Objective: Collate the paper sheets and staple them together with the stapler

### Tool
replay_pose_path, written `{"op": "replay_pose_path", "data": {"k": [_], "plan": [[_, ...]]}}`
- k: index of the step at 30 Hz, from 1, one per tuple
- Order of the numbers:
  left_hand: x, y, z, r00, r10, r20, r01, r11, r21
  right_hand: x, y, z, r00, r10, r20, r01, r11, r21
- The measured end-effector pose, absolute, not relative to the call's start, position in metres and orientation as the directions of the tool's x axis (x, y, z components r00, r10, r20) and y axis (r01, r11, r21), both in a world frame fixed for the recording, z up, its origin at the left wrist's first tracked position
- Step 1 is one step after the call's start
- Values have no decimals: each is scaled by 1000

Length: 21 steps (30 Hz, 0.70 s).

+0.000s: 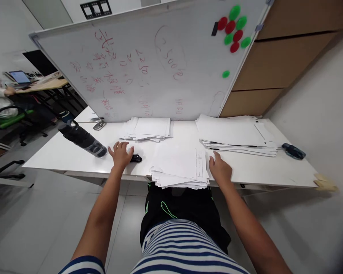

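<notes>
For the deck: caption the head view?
Left hand by a black object, right hand on a paper stack, whiteboard behind.

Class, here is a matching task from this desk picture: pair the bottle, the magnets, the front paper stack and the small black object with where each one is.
1 bottle
2 magnets
3 front paper stack
4 small black object

A on the whiteboard
B overhanging the table edge, touched by the right hand
C beside the left hand
D lying on its side, left part of the table

Pairs: 1-D, 2-A, 3-B, 4-C
</notes>
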<state>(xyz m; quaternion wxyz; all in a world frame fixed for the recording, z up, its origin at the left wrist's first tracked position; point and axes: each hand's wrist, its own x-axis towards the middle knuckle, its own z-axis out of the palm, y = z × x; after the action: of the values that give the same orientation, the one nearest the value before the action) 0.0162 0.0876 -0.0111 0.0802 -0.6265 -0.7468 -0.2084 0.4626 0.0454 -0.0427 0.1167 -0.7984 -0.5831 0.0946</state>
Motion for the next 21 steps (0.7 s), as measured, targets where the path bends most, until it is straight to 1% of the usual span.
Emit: {"op": "replay_pose_path", "data": {"k": [3, 6, 8, 12, 14, 17, 21], "plan": [[33, 104, 6, -90, 935, 344, 980, 22, 199, 462, 48, -45, 272, 962, -23, 925, -268, -271], [64, 134, 16, 75, 949, 305, 969, -141, 202, 463, 51, -43, 258, 966, -30, 930, -256, -263], [87, 159, 17, 190, 940, 285, 954, -245, 171, 463, 53, -43, 261, 965, -32, 928, -260, -266], [116, 208, 14, 327, 927, 182, 930, -350, 113, 463, 54, -43, 273, 961, -32, 923, -271, -273], [121, 225, 13, 351, 930, 105, 927, -361, 101, 464, 54, -42, 265, 963, -39, 922, -265, -284], [121, 237, 13, 296, 955, -12, 948, -292, 125, 464, 56, -41, 261, 963, -72, 919, -271, -288], [116, 238, 11, 227, 972, -57, 958, -212, 195, 464, 56, -40, 269, 959, -86, 920, -282, -271]]}}
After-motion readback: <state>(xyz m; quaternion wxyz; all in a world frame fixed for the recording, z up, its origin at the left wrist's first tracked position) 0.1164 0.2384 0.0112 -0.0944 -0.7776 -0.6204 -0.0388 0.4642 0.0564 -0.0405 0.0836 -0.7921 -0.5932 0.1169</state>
